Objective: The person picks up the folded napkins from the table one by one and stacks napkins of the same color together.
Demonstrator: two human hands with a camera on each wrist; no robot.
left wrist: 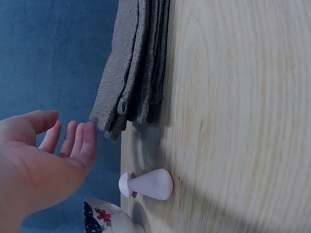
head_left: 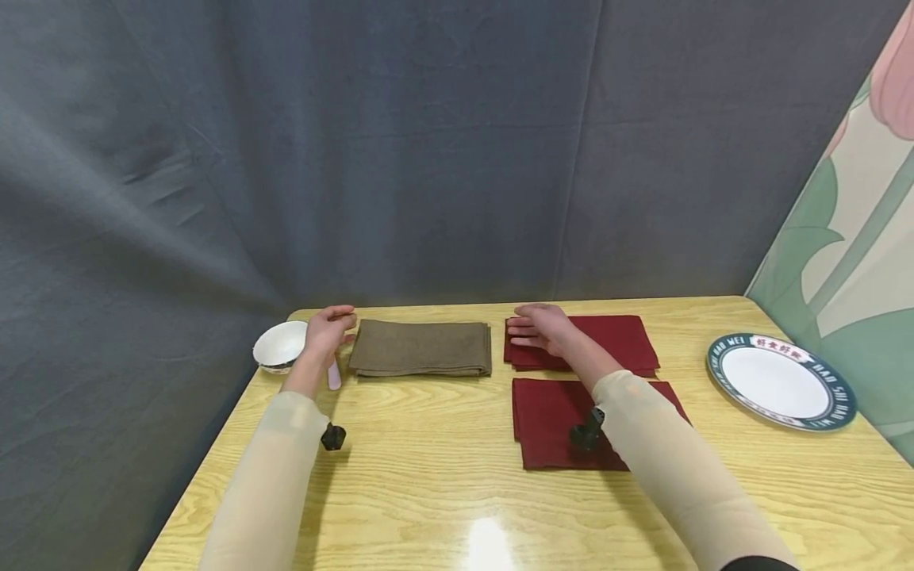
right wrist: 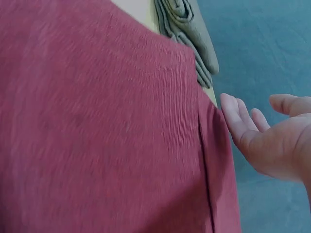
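Note:
My left hand (head_left: 328,333) is held at the left end of a folded brown cloth (head_left: 421,349), with its fingers loosely bent and nothing in them. In the left wrist view that hand (left wrist: 53,160) has its fingertips close to the cloth's folded layers (left wrist: 131,63); whether they touch cannot be told. Over the left part of the far folded red cloth (head_left: 614,337) is my right hand (head_left: 544,329), fingers relaxed and holding nothing. A second folded red cloth (head_left: 546,420) lies nearer, partly covered by the right forearm.
Left of the left hand stands a white bowl (head_left: 274,342) with a patterned outside. A pale, handle-shaped thing (head_left: 334,376) lies beside it, partly hidden. On the right is a plate (head_left: 728,365) with a dark green lettered rim. A dark curtain (head_left: 457,159) hangs behind the wooden table (head_left: 421,444).

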